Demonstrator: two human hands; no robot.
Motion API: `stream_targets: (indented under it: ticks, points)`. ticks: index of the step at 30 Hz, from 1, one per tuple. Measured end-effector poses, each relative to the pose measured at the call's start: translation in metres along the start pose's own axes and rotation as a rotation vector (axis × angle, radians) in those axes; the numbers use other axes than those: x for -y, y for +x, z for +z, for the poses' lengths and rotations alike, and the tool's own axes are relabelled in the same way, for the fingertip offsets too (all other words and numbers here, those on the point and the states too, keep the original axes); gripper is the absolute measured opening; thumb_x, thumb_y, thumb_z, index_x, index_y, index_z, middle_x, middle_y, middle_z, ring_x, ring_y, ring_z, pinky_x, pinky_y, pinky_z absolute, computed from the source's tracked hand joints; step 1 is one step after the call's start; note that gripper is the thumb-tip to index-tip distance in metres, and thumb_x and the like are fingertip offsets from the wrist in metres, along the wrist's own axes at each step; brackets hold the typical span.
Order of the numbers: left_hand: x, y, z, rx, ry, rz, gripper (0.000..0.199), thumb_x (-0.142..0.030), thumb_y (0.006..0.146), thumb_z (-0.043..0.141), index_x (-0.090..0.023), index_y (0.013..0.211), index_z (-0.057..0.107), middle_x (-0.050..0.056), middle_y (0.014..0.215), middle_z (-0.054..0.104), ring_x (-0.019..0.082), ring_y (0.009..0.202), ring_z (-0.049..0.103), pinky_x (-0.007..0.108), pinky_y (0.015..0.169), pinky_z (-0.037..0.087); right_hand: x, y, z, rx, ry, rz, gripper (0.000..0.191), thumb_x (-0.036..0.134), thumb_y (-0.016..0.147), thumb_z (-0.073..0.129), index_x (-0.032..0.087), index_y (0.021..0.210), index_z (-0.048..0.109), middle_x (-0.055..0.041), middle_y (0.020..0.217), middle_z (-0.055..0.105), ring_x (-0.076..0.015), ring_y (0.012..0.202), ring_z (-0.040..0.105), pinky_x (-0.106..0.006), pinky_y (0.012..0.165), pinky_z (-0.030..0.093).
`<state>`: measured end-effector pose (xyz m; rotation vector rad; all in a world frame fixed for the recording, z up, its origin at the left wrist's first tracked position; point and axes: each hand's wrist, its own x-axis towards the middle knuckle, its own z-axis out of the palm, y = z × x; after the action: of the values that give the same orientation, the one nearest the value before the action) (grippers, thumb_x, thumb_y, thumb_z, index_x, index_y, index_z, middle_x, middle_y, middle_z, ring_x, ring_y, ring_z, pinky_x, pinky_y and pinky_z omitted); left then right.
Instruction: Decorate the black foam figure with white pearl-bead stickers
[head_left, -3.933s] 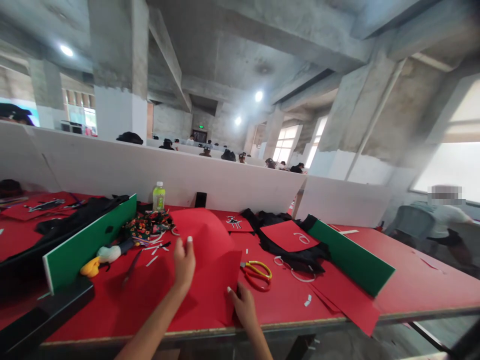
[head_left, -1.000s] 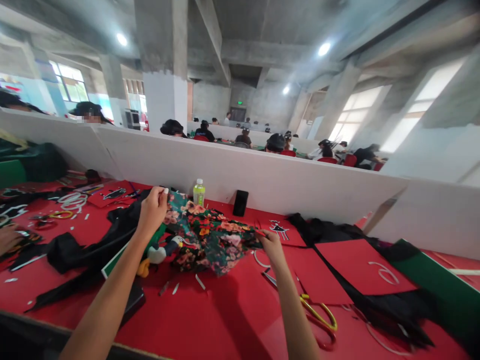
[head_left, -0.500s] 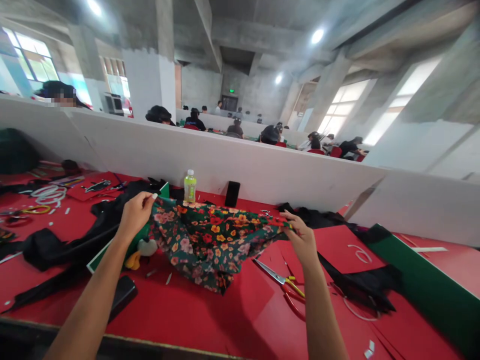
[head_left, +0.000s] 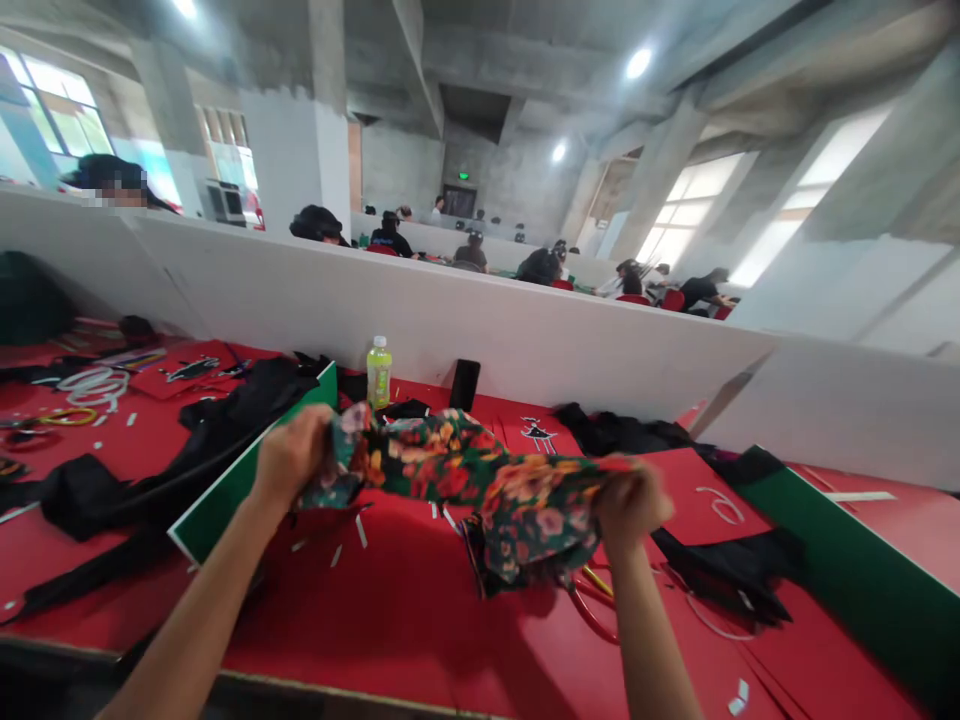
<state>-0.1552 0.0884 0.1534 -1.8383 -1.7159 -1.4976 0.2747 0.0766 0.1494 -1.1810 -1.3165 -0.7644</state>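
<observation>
A dark green floral cloth (head_left: 442, 465) hangs bunched above the red table (head_left: 360, 620), stretched between my two hands. My left hand (head_left: 294, 450) is closed round its left end, near a green divider board (head_left: 232, 510). At the right, my right hand (head_left: 631, 500) grips the other end and is blurred by motion. The cloth's right part droops lower, in loose folds. Below my right hand, red and yellow scissor handles (head_left: 596, 605) show; the blades are hidden behind the cloth.
A bottle of yellow-green drink (head_left: 379, 372) and a black phone (head_left: 465, 385) stand by the white partition (head_left: 525, 335). Black fabric (head_left: 727, 575) and red sheets (head_left: 686, 490) lie to the right. More black fabric (head_left: 112, 490) and white rings (head_left: 94, 385) are left. Several people sit beyond.
The cloth was spread out flat between my hands and is now gathered and twisted. My right hand has moved right and down, my left slightly down. A black-and-white cut-out behind the cloth is now uncovered.
</observation>
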Motion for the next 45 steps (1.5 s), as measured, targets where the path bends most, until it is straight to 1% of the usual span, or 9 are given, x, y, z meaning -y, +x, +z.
stream_targets:
  ticks: [5,11,17,25,30,35,40,43,45]
  points:
    - [0.027,-0.097,0.020,0.454,0.148,0.027,0.025,-0.035,0.079,0.042,-0.023,0.067,0.059,0.003,0.059,0.063,0.017,0.050,0.059,0.024,0.046,0.038,0.004,-0.113,-0.050,0.433,0.177,-0.338,0.028,0.032,0.090,0.044,0.022,0.075,0.065,-0.0022,0.057,0.063,-0.0130,0.052,0.058,-0.021,0.052,0.044]
    - [0.034,-0.114,0.017,0.626,0.377,-0.075,0.028,-0.032,0.084,0.043,-0.017,0.098,0.061,0.012,0.089,0.065,0.027,0.088,0.062,0.034,0.076,0.048,0.009,-0.181,-0.100,0.766,0.132,-0.534,0.028,0.020,0.091,0.038,0.018,0.092,0.065,-0.0056,0.067,0.067,-0.0152,0.055,0.061,-0.025,0.055,0.049]
    - [0.005,-0.137,0.054,0.673,0.370,-0.059,0.045,-0.037,0.080,0.056,-0.018,0.120,0.054,0.013,0.115,0.057,0.030,0.109,0.053,0.039,0.086,0.044,0.008,-0.180,-0.104,0.709,0.002,-0.486,0.037,0.020,0.095,0.032,0.018,0.078,0.065,-0.0049,0.062,0.067,-0.0130,0.048,0.058,-0.022,0.050,0.045]
    - [0.008,-0.132,0.059,0.658,0.234,-0.128,0.031,-0.020,0.091,0.032,-0.017,0.097,0.062,0.010,0.100,0.066,0.023,0.099,0.059,0.036,0.091,0.043,-0.040,-0.170,-0.120,0.726,-0.440,-0.159,0.045,0.031,0.094,0.030,0.015,0.077,0.069,-0.0084,0.060,0.066,-0.0148,0.038,0.056,-0.024,0.034,0.033]
    - [0.012,-0.118,0.051,0.755,0.102,-0.110,0.037,-0.031,0.092,0.035,-0.019,0.123,0.050,0.009,0.119,0.062,0.021,0.109,0.059,0.033,0.091,0.045,-0.067,-0.167,-0.124,0.994,-0.145,0.061,0.041,0.045,0.085,0.043,0.019,0.108,0.065,-0.0117,0.096,0.066,-0.0227,0.082,0.069,-0.028,0.059,0.054]
    - [0.003,-0.146,0.049,0.861,0.000,-0.012,0.060,-0.023,0.067,0.069,-0.025,0.124,0.053,0.009,0.129,0.057,0.030,0.123,0.049,0.056,0.109,0.022,-0.090,-0.162,-0.124,0.992,-0.178,0.258,0.049,0.048,0.084,0.044,0.016,0.120,0.056,-0.0178,0.112,0.062,-0.0298,0.095,0.065,-0.038,0.069,0.055]
    - [-0.038,-0.161,0.042,0.831,-0.142,0.089,0.029,-0.013,0.088,0.041,-0.024,0.104,0.062,0.000,0.096,0.072,0.014,0.092,0.066,0.051,0.113,0.019,-0.018,-0.147,-0.091,0.945,-0.024,0.112,0.069,0.036,0.082,0.053,0.019,0.143,0.026,-0.0185,0.139,0.042,-0.0321,0.130,0.039,-0.048,0.096,0.043]
    - [-0.078,-0.158,0.036,0.842,-0.360,0.238,0.033,-0.017,0.093,0.036,-0.027,0.115,0.058,0.002,0.111,0.068,0.014,0.105,0.061,0.047,0.114,0.019,0.048,-0.143,-0.054,1.043,0.049,-0.010,0.087,0.027,0.069,0.066,0.016,0.144,0.024,-0.0208,0.151,0.018,-0.0393,0.139,0.011,-0.061,0.105,0.023]
    - [-0.097,-0.157,0.039,0.913,-0.364,0.236,0.058,-0.032,0.085,0.056,-0.025,0.139,0.035,0.010,0.141,0.045,0.024,0.131,0.040,0.050,0.113,0.021,0.077,-0.144,-0.031,1.066,0.181,-0.054,0.062,0.014,0.072,0.055,0.021,0.133,0.045,-0.0159,0.149,0.028,-0.0364,0.140,0.013,-0.061,0.105,0.021]
